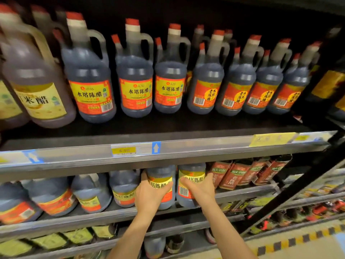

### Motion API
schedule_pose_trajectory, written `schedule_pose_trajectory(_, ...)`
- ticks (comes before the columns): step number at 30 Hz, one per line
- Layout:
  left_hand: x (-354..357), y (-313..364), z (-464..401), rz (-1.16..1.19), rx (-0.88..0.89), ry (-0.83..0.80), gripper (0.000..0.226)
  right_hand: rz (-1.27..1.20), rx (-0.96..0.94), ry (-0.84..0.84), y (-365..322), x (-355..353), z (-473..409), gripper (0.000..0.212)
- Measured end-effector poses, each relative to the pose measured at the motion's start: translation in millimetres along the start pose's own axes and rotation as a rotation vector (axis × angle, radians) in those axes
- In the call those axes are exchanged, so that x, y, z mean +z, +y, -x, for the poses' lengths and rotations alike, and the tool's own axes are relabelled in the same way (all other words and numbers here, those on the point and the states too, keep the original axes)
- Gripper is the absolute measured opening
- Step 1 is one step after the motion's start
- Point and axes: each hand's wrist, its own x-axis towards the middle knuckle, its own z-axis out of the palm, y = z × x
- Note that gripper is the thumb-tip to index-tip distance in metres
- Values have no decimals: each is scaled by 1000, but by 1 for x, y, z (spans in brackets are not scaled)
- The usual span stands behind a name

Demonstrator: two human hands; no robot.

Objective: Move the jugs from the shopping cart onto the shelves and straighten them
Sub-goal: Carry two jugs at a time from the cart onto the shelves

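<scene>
Two dark vinegar jugs with yellow and red labels stand side by side on the second shelf, under the upper shelf's front rail. My left hand wraps the front of the left jug. My right hand presses on the label of the right jug. Both jugs' tops are hidden behind the rail. The shopping cart is out of view.
The upper shelf carries a row of dark handled jugs with red caps. More jugs lean at the left of the second shelf, red pouches at its right. A black upright post slants at the right.
</scene>
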Motion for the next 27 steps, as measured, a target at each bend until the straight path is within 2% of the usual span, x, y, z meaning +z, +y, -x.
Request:
schedule_pose_trajectory(4, 7, -1, -3, 1, 28, 33, 87, -5, 48, -8, 6, 11, -18, 69)
schedule_pose_trajectory(8, 17, -9, -9, 68, 47, 77, 87, 43, 0, -24, 17, 18, -31, 86)
schedule_pose_trajectory(11, 25, -15, -16, 117, 71, 113, 86, 42, -59, 0, 15, 16, -29, 76)
schedule_pose_trajectory(18, 37, -28, -15, 140, 68, 100, 95, 27, -161, -1, 23, 16, -37, 79)
schedule_pose_trajectory(27, 38, -50, -11, 235, 182, 59, 101, -46, -214, -8, 31, 20, -41, 83)
